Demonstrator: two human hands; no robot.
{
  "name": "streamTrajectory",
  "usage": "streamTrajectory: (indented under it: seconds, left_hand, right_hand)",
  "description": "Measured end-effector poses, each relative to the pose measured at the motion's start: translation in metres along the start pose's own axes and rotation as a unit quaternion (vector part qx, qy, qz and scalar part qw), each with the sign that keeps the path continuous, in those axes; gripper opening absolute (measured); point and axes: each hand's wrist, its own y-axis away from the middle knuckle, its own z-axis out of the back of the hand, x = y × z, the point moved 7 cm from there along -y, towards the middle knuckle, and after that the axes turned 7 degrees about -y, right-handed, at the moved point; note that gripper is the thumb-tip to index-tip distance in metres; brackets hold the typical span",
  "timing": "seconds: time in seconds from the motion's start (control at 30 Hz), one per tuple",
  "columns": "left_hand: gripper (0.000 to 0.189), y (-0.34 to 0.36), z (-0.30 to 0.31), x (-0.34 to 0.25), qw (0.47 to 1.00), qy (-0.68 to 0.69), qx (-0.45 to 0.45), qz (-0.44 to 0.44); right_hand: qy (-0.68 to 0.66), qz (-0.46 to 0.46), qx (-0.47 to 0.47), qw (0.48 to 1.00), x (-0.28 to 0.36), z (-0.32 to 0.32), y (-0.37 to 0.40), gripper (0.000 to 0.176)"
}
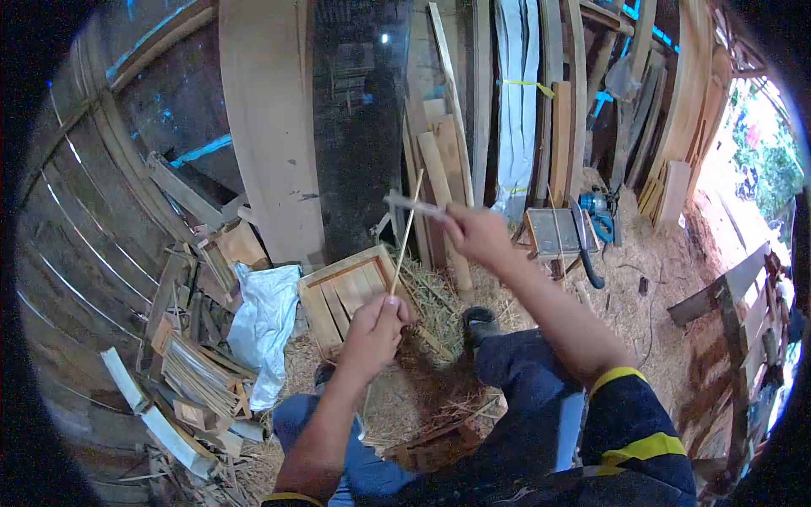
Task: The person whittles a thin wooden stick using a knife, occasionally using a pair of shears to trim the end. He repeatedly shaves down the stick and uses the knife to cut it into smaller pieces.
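Observation:
My left hand [376, 334] is closed round a thin pale strip [409, 226], which rises tilted from the fist and also shows below it. In my right hand [477, 237] is the handle of a knife [411, 204], its blade blurred and pointing left. The blade lies across the upper part of the strip in view; whether they touch I cannot tell. Beneath the hands stands a wooden crate [325, 314] with a slatted face. Right of the crate lies a heap of greenish shavings [435, 308].
A white sack [263, 325] and scrap wood [198, 372] lie at left. To the right are a small box [551, 232], a dark-handled blade [585, 245] and a blue power tool [601, 221]. Boards [270, 127] lean at the back; a wooden frame [735, 325] stands far right.

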Motion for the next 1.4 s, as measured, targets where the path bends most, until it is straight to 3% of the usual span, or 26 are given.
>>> streamTrajectory:
  seconds: [0.1,0.13,0.2,0.3,0.4,0.47,0.53,0.57,0.6,0.7,0.77,0.9,1.0,1.1,1.2,1.3,1.33,1.4]
  left_hand:
    - [0.036,0.001,-0.004,0.004,1.000,-0.026,0.006,0.003]
    - [0.036,-0.001,-0.004,0.005,0.999,-0.036,0.005,-0.001]
    - [0.037,-0.010,0.001,0.010,0.998,-0.057,-0.011,-0.027]
    - [0.037,-0.024,0.009,0.020,0.992,-0.099,-0.042,-0.070]
    - [0.038,-0.028,0.007,0.015,0.981,-0.150,-0.061,-0.108]
    - [0.036,-0.026,0.000,0.008,0.964,-0.172,-0.091,-0.179]
    - [0.035,-0.024,-0.002,0.011,0.968,-0.186,-0.083,-0.144]
    - [0.035,-0.023,-0.001,0.013,0.970,-0.192,-0.081,-0.128]
    - [0.035,-0.025,-0.001,0.004,0.949,-0.229,-0.105,-0.191]
    - [0.038,-0.023,0.006,0.016,0.965,-0.231,-0.085,-0.095]
    - [0.037,-0.023,0.008,0.020,0.965,-0.229,-0.084,-0.098]
    - [0.038,-0.022,0.008,0.028,0.978,-0.197,-0.054,-0.041]
    - [0.038,-0.017,0.015,0.025,0.974,-0.205,-0.082,-0.060]
    - [0.040,-0.019,0.031,0.024,0.939,-0.246,-0.174,-0.165]
    - [0.034,-0.023,0.057,0.013,0.913,-0.281,-0.231,-0.184]
    - [0.022,-0.028,0.069,0.023,0.976,0.052,-0.203,-0.063]
    - [0.012,-0.032,0.069,0.020,0.972,0.104,-0.198,-0.073]
    - [0.012,-0.032,0.065,0.012,0.963,0.166,-0.193,-0.089]
  right_hand:
    - [-0.076,-0.177,-0.133,0.972,-0.063,0.017,-0.012,0.038]
    - [-0.137,-0.185,-0.146,0.962,-0.074,0.010,-0.009,0.038]
    - [-0.257,-0.192,-0.167,0.932,-0.088,-0.004,-0.002,0.038]
    - [-0.475,-0.290,-0.112,0.823,-0.038,-0.014,0.007,0.040]
    - [-0.424,-0.173,-0.081,0.885,0.001,-0.012,0.000,0.037]
    - [-0.419,-0.156,-0.080,0.891,0.003,-0.024,-0.003,0.033]
    - [-0.430,-0.109,-0.087,0.892,0.014,-0.022,-0.007,0.022]
    - [-0.456,-0.132,-0.077,0.877,0.013,-0.027,-0.008,0.021]
    - [-0.482,-0.155,-0.067,0.860,0.010,-0.032,-0.009,0.019]
    - [-0.515,-0.160,-0.050,0.841,0.004,-0.040,-0.011,0.016]
    - [-0.566,-0.173,-0.032,0.805,0.003,-0.043,-0.009,0.016]
    - [-0.566,-0.136,-0.006,0.813,-0.001,-0.038,-0.007,0.018]
    - [-0.378,-0.004,-0.074,0.923,0.003,-0.020,-0.007,0.019]
    - [-0.362,-0.072,-0.078,0.926,0.002,-0.004,-0.002,0.018]
    - [-0.349,-0.079,-0.190,0.914,-0.018,0.011,-0.001,0.018]
    - [-0.316,-0.172,-0.160,0.919,-0.041,0.010,-0.001,0.019]
    - [-0.310,-0.148,-0.192,0.920,-0.036,0.013,-0.001,0.028]
    - [-0.355,-0.137,-0.182,0.907,-0.031,0.006,0.000,0.035]
